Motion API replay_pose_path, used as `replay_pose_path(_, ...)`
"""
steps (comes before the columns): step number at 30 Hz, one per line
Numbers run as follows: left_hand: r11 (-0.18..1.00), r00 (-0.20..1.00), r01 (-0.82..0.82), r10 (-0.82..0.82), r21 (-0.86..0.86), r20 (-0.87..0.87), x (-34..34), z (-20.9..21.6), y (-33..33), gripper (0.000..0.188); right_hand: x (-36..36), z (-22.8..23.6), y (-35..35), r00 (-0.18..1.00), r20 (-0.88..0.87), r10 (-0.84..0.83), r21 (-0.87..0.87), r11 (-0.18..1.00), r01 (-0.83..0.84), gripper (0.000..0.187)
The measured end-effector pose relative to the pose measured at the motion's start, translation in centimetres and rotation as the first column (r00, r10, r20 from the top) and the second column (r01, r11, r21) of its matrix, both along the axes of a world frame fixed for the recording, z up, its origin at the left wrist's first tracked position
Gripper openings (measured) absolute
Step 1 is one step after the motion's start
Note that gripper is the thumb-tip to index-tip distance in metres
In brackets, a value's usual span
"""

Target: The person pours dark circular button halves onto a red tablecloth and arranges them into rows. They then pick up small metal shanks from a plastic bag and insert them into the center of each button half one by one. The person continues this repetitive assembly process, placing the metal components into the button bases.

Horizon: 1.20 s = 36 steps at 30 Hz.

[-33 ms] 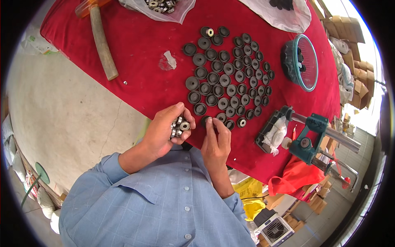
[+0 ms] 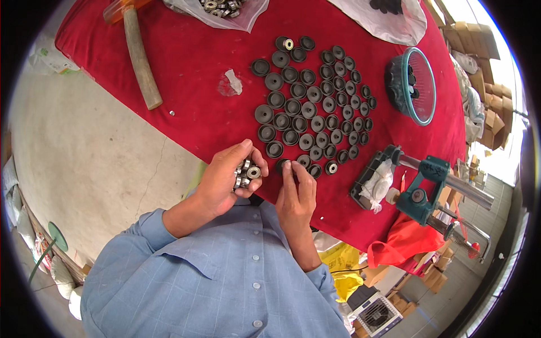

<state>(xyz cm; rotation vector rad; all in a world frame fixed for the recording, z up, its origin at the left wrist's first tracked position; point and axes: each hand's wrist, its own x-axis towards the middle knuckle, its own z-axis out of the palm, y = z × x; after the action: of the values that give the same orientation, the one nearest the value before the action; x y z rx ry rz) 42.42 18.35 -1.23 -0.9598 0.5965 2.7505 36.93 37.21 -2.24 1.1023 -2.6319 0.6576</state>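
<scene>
My left hand (image 2: 221, 174) is cupped around several shiny metal ball bearings (image 2: 253, 172) at the table's near edge. To its right, the fingertips of my right hand (image 2: 297, 197) are pressed together on a round black cap (image 2: 280, 164); whether a bearing sits under them is hidden. Beyond both hands lie many black round caps (image 2: 264, 114), spread in loose rows, some showing a small centre stud. One bearing (image 2: 332, 168) rests in a cap just right of my right hand, and another bearing (image 2: 288, 44) is on a cap at the far end.
On the red-covered table (image 2: 186, 96) lies a wooden-handled mallet (image 2: 141, 59) at left. A bag of bearings (image 2: 245, 19) is at the back. A teal-rimmed plastic basket (image 2: 401, 104) and a green hand press (image 2: 420, 194) stand at right. Torn white scrap (image 2: 234, 82) lies left of the caps.
</scene>
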Motion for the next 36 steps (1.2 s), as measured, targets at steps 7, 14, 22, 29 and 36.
replay_pose_path(7,0.997,0.998,-0.027,0.031,0.068,-0.054,0.2,-0.3,0.0,0.051,0.4,0.0,0.1,0.999,-0.041,0.014,0.050,0.999,-0.012,0.035)
replay_pose_path(14,0.993,0.999,-0.030,0.035,0.111,-0.037,0.2,-0.4,-0.2,0.048,1.9,-0.9,0.0,0.992,-0.083,-0.090,0.110,0.989,0.099,0.039)
replay_pose_path(22,0.997,0.999,-0.049,0.047,0.061,0.021,-0.2,0.0,-0.5,0.042,2.6,-0.3,0.0,0.992,-0.020,-0.126,0.134,0.983,0.127,0.049)
replay_pose_path(29,0.973,0.975,-0.197,0.207,0.123,-0.078,-1.3,-0.5,-3.2,0.042,-0.8,2.7,-0.1,0.990,0.136,-0.032,0.036,0.999,0.027,0.048)
replay_pose_path(36,0.930,0.953,-0.227,0.273,0.290,-0.129,-2.1,-1.7,-4.5,0.042,-13.6,8.0,-9.0,0.975,0.212,0.070,-0.227,0.974,-0.020,0.030)
